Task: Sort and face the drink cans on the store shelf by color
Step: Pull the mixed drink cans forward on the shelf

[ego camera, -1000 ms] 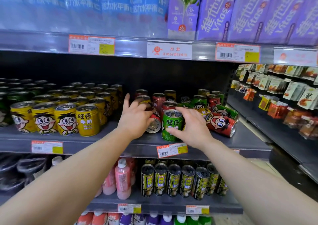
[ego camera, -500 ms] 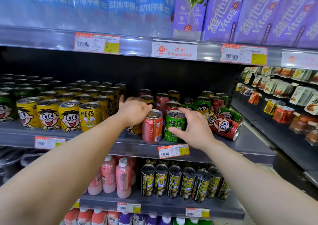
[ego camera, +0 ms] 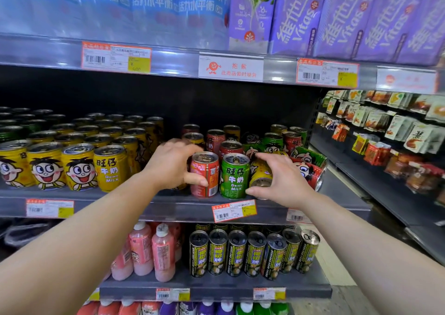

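A red can [ego camera: 204, 175] stands upright at the middle shelf's front edge, its barcode side facing out; my left hand [ego camera: 173, 165] grips it from the left. Right beside it stands a green can [ego camera: 234, 176] with its label facing out. My right hand [ego camera: 281, 179] curls round a yellow can [ego camera: 261, 173] lying tilted on its side just right of the green one. Behind them is a mixed cluster of red, green and yellow cans [ego camera: 272, 141], with a red can [ego camera: 309, 173] and a green can [ego camera: 310, 156] toppled at the right.
Neat rows of yellow cans [ego camera: 79, 165] fill the shelf's left half. The shelf above [ego camera: 173, 59] hangs low over the cans. Below stand pink bottles [ego camera: 149, 249] and dark cans [ego camera: 250, 252]. A snack rack [ego camera: 390, 131] adjoins on the right.
My left hand has drawn the red can forward next to the green one. My right hand left the green can and moved right onto the lying yellow can.
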